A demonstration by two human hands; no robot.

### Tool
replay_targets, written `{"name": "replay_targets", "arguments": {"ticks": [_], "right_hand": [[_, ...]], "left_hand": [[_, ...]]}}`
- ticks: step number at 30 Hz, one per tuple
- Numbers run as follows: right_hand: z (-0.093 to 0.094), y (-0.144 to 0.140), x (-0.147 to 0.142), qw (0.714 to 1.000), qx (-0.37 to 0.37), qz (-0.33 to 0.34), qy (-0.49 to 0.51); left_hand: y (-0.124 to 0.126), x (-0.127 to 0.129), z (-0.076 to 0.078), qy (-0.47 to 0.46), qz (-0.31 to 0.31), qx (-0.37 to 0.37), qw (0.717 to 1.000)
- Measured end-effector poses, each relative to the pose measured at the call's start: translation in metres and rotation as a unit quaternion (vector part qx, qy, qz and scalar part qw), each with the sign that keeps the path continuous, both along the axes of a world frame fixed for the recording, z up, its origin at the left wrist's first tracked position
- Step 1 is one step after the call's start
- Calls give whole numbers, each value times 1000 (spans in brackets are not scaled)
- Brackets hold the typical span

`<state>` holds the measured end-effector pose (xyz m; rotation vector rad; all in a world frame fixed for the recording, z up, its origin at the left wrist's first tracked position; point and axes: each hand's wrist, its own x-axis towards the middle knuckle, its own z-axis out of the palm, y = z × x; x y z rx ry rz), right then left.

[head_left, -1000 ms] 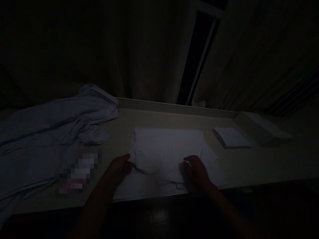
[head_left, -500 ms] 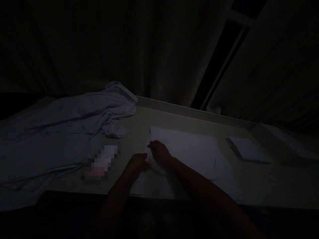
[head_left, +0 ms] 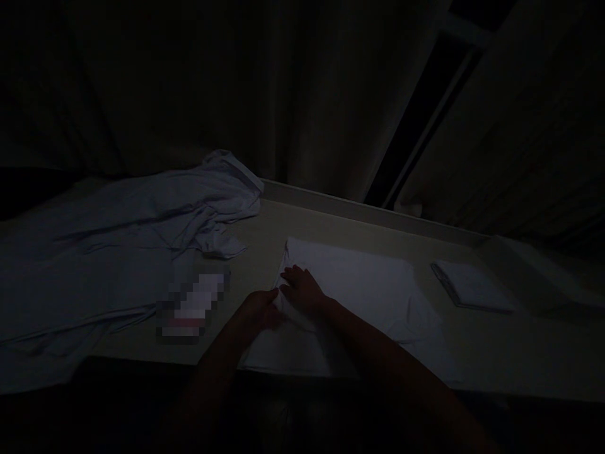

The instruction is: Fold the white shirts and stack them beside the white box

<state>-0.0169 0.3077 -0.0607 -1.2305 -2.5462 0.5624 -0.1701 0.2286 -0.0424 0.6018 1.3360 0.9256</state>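
Observation:
The room is very dark. A white garment [head_left: 359, 296] lies partly folded flat on a pale table [head_left: 496, 353]. My left hand [head_left: 258, 309] pinches the cloth at its left edge. Just beside it, my right hand [head_left: 302, 289] rests with fingers spread on the same left edge, its forearm crossing over the garment. The two hands almost touch.
A crumpled pale blue shirt [head_left: 127, 233] spreads over the table's left part. A small blurred object [head_left: 191, 306] lies between it and the garment. A small folded white cloth [head_left: 470, 287] and a pale box [head_left: 534, 271] lie at the right. Dark curtains hang behind.
My right hand has crossed from the garment's near right part to its left edge, next to my left hand. The view has shifted a little to the left.

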Motion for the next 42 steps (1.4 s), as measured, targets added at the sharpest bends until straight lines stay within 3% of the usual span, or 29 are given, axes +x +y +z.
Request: {"name": "replay_targets", "arguments": {"ticks": [4,8,10,14,18,25,30,33,37,42], "right_hand": [[-3,-5,2,1000,-7,0,14],[-4,-3,2,1000,-13,-5,17],[-4,-1,1,1000,-22,-6,13],[1,3,0,999,-41,-1,0],[4,5,2,999,-35,4,2],[5,5,2,1000,-10,13,-6],[3,-1,-2,1000,-5,-1,-13],[0,-6,-4,1000,8,-18,-6],[-3,-14,-5,999,34,-33,6],[-2,-24,-4,996,84,-30,1]], "left_hand": [[-1,-10,-2,123,2,28,992],[1,-8,0,306,-32,55,950],[2,-5,4,352,-45,64,933],[3,-3,10,364,-18,81,928],[5,-4,6,336,16,103,936],[7,1,-4,321,-10,93,942],[6,-3,-10,382,-33,129,915],[2,-7,-10,451,-66,149,877],[-8,-6,-3,599,-122,139,779],[-16,8,5,641,-124,295,697]]}}
